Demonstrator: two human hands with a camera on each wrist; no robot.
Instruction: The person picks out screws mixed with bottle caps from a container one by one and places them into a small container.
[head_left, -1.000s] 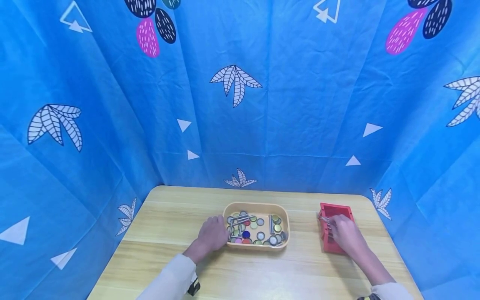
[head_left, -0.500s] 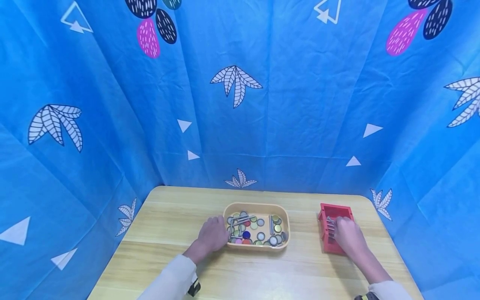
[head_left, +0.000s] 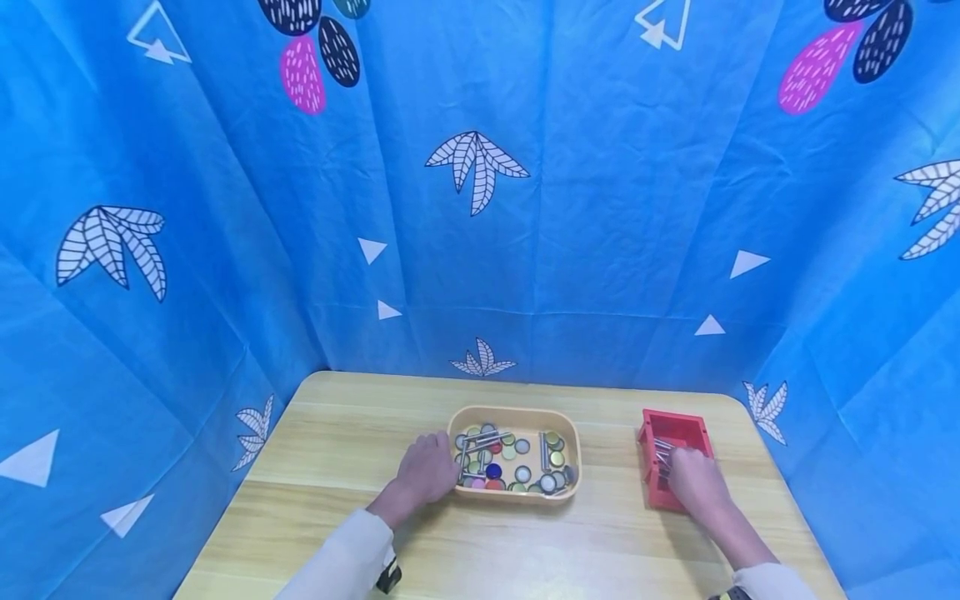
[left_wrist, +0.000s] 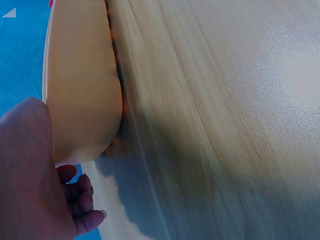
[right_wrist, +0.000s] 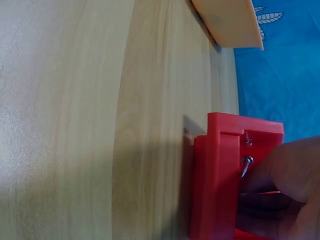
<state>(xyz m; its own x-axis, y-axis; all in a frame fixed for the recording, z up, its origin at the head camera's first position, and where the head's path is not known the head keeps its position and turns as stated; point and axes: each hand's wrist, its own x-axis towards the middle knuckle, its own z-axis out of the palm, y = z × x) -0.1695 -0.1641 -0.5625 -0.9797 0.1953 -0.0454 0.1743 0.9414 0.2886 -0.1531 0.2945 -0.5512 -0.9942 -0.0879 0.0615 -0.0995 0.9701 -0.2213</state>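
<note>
My left hand (head_left: 427, 468) grips the left end of a pale orange tray (head_left: 517, 498), its thumb at the rim in the left wrist view. Several long silver screws (head_left: 544, 450) and bottle caps (head_left: 557, 458) in various colours lie inside the tray. To the right, my right hand (head_left: 699, 483) reaches into a red open-topped box (head_left: 686, 414) with curled fingers. Silver screws (head_left: 662, 455) show at its fingertips, low between the box walls. One screw end (right_wrist: 246, 162) is visible beside the fingers in the right wrist view; the palm and box floor hide the others.
Both containers stand on a light wooden table (head_left: 360, 417), with bare tabletop between them. Blue patterned cloth (head_left: 600, 208) hangs behind the table and along both sides.
My right hand has lowered slightly into the red box and shifted right, and the screws by its fingers have come down from the left rim. My left hand stays on the tray.
</note>
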